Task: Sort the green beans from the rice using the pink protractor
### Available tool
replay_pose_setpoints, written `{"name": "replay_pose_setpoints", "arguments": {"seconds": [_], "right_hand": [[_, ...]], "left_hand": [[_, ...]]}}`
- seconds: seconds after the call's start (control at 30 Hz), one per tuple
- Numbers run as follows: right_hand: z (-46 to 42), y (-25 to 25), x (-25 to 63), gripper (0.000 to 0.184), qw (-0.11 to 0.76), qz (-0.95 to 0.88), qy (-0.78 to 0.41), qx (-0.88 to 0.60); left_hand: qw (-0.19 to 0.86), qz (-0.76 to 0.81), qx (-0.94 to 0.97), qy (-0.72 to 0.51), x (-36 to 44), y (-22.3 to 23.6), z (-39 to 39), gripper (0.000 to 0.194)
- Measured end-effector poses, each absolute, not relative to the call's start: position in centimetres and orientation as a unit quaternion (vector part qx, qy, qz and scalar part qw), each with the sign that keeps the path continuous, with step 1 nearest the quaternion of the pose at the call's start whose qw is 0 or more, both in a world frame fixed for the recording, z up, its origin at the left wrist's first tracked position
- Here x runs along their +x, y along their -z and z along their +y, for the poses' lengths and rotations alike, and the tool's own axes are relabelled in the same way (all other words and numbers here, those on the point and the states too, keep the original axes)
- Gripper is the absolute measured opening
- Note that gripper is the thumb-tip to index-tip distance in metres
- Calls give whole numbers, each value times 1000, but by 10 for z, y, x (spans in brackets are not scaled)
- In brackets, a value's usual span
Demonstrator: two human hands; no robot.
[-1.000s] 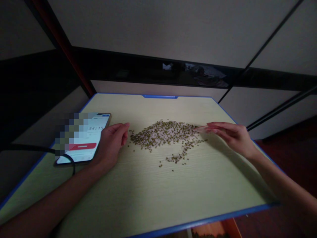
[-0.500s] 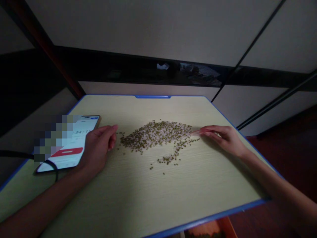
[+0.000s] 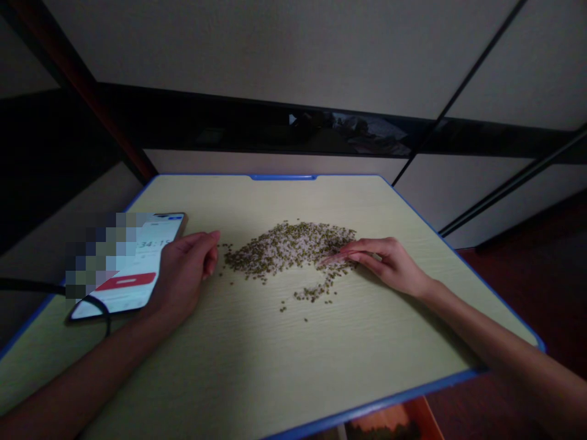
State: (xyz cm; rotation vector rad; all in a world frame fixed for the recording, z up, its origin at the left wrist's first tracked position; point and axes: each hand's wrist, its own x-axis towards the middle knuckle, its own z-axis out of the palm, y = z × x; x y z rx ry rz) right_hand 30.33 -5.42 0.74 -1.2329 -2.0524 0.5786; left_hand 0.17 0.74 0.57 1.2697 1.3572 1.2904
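Small green beans that look like mung beans, mixed with white rice-like grains, form a long pile (image 3: 284,244) in the middle of the table (image 3: 257,366). A thin trail of beans (image 3: 314,294) curves off its near right side. My right hand (image 3: 389,263) is at the pile's right end, thumb and fingers pinched on a thin see-through strip (image 3: 331,259) that touches the grains; its exact kind is unclear. My left hand (image 3: 188,263) rests left of the pile with curled fingers, and nothing shows in it.
A phone (image 3: 147,263) with a lit screen lies beside my left hand, partly blurred out. A black cable (image 3: 98,305) loops over its near corner. Cabinet panels (image 3: 275,55) stand behind the table. Below the front edge is an orange container (image 3: 426,415) with dark contents.
My right hand has moved left with the see-through strip, from the pile's right tip onto its near right side. Beans at the trail's right end have shifted. My left hand stays nearly still.
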Motion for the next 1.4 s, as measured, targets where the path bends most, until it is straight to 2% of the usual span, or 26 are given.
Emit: {"name": "replay_pose_setpoints", "arguments": {"seconds": [0.23,0.43,0.63,0.8,1.1,1.4], "right_hand": [[-72,-7,290,22,326,-810,-219,-436],[-79,-10,279,27,317,-839,-220,-383],[-60,-20,319,18,412,-726,-236,-497],[-41,-6,367,20,478,-619,-281,-556],[-37,6,381,25,466,-600,-313,-570],[-48,0,367,21,421,-618,-383,-542]], "left_hand": [[430,543,503,-517,2,-6,7,30],[425,543,510,-514,1,-6,7,31],[424,547,509,-512,2,-6,7,31],[420,555,503,-513,2,-6,8,30],[425,585,472,-504,7,-16,6,28],[421,600,470,-492,11,-22,6,28]]}}
